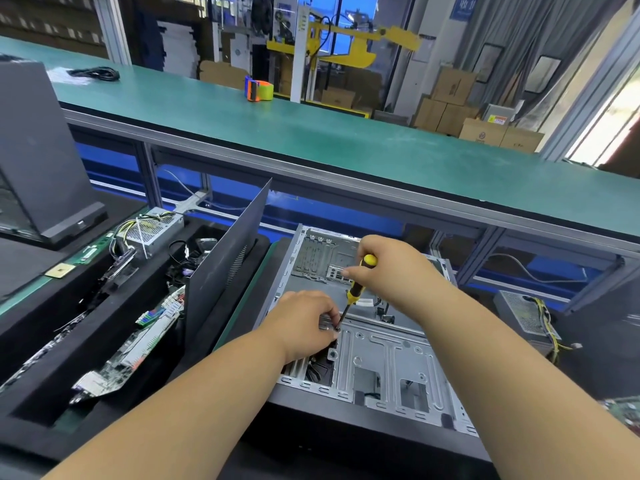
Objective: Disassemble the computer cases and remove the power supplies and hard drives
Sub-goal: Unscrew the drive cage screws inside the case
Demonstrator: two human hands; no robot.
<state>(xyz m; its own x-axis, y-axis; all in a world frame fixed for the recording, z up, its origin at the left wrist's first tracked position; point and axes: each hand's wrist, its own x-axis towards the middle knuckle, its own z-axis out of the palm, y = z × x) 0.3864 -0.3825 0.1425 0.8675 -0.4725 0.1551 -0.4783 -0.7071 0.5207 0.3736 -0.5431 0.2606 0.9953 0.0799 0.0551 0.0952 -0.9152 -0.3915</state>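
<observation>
Currently unscrewing: right hand (388, 271) grips yellow screwdriver (358, 285), tip on a screw at the drive bracket (329, 322) inside the open case (381, 358); left hand (304, 323) pinches the bracket. Next likely: back the screw out, lift bracket free.

My left hand (304, 323) covers the spot where the screwdriver (353, 292) tip lands, so I can't see the screw there (or what my fingertips pinch). The circuit board (623, 410) at near right is blurred and cut by the edge. The dark case (38, 150) at far left runs out of view.
</observation>
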